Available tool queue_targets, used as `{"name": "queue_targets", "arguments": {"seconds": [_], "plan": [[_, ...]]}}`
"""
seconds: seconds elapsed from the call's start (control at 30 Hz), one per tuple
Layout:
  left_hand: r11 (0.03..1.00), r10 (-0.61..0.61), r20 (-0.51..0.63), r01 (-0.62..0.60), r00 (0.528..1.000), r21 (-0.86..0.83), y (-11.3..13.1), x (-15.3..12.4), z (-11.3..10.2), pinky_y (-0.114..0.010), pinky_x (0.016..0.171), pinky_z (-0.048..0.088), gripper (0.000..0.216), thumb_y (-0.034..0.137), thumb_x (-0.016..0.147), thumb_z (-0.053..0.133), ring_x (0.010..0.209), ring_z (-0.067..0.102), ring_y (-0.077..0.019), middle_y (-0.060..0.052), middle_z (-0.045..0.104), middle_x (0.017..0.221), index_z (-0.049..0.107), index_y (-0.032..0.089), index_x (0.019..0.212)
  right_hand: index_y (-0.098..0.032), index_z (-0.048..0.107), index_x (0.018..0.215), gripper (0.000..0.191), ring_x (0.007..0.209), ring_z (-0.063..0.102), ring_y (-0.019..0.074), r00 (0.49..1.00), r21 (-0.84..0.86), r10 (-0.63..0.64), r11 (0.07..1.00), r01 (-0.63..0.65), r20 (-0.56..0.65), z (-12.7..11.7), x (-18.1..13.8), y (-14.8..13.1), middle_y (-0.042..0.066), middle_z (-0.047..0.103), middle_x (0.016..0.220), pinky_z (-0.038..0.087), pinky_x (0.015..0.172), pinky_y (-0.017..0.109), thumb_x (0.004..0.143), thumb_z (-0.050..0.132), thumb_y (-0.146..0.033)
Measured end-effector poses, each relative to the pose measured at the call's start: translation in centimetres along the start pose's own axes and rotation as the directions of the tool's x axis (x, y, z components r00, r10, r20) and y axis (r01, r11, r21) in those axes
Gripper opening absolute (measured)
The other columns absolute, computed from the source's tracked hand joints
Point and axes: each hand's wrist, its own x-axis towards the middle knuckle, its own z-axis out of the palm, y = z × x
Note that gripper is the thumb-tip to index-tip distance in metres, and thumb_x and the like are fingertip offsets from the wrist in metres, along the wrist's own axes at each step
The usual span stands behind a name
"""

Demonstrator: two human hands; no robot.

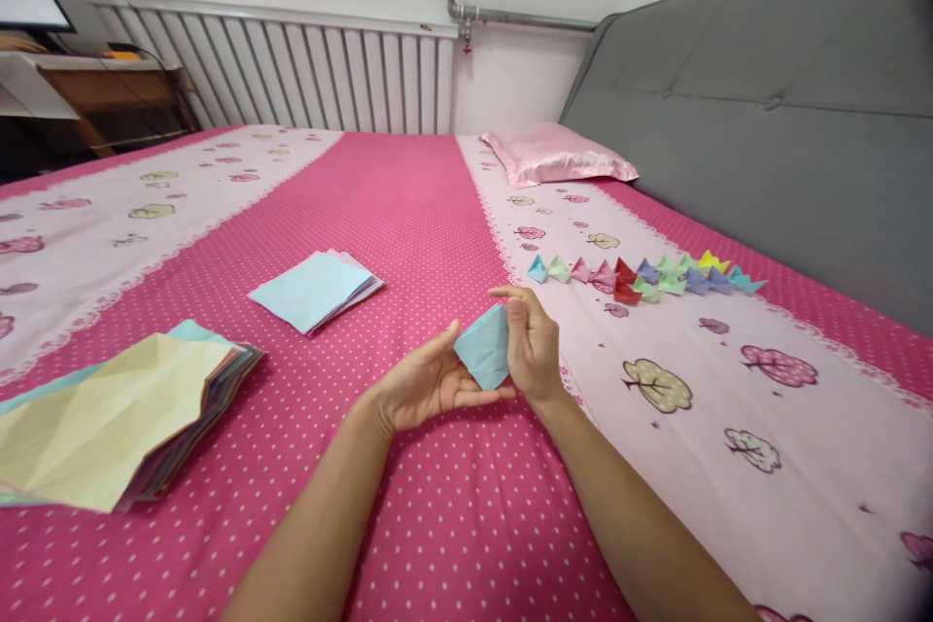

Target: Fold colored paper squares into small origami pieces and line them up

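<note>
A small folded piece of light blue paper (482, 350), a tilted square in outline, is between my two hands. My left hand (430, 387) cradles it from the left and below, with the thumb by its left corner and the fingers stretched underneath. At the paper's right edge my right hand (534, 342) pinches it, thumb against the near face and index finger pointing left above. Part of the paper is hidden behind the right thumb and fingers. Beyond my right hand stand several small folded paper boats (625, 280), in rows of blue, green, pink, red, purple and yellow.
Left of my hands lies a neat stack of pale paper squares (313, 290). Nearer is a thicker pile of larger creased sheets (109, 418). Everything rests on a pink patterned bedspread (408, 204). A pink pillow (558, 154) and grey headboard (765, 107) stand farther back.
</note>
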Motion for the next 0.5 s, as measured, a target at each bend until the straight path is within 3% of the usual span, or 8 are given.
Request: {"name": "queue_targets", "arguments": {"seconds": [0.13, 0.3, 0.5], "plan": [[1.000, 0.003, 0.013, -0.003, 1.000, -0.002, 0.1, -0.1, -0.2, -0.034, 0.091, 0.043, 0.056, 0.046, 0.089, 0.032, 0.097, 0.062, -0.0250, -0.019, 0.056, 0.116, 0.038, 0.007, 0.128, -0.024, 0.057, 0.102, 0.032, 0.084, 0.057, 0.0171, 0.999, 0.103, -0.034, 0.994, 0.032, 0.017, 0.0, 0.1, -0.2, 0.004, 0.061, 0.096, 0.044, 0.074, 0.030, 0.092, 0.031, -0.038], [0.997, 0.076, -0.077, -0.076, 0.994, 0.003, 0.2, -0.1, -0.5, -0.032, 0.089, 0.046, 0.045, 0.038, 0.088, 0.039, 0.099, 0.061, -0.0231, -0.017, 0.057, 0.115, 0.044, 0.008, 0.122, -0.025, 0.061, 0.100, 0.033, 0.104, 0.052, 0.0203, 0.986, 0.158, -0.100, 0.984, 0.079, 0.131, -0.7, 0.6, -0.5, 0.005, 0.058, 0.107, 0.040, 0.090, 0.036, 0.090, 0.033, -0.039], [0.972, 0.223, -0.219, -0.232, 0.950, -0.019, 0.5, 0.1, -0.4, -0.030, 0.086, 0.049, 0.037, 0.029, 0.088, 0.039, 0.095, 0.061, -0.0185, -0.013, 0.061, 0.110, 0.048, 0.010, 0.119, -0.025, 0.064, 0.090, 0.022, 0.111, 0.046, 0.0241, 0.962, 0.110, -0.147, 0.986, 0.125, 0.229, -1.3, 1.0, 0.0, 0.006, 0.050, 0.119, 0.040, 0.092, 0.042, 0.071, 0.065, -0.035]]}}
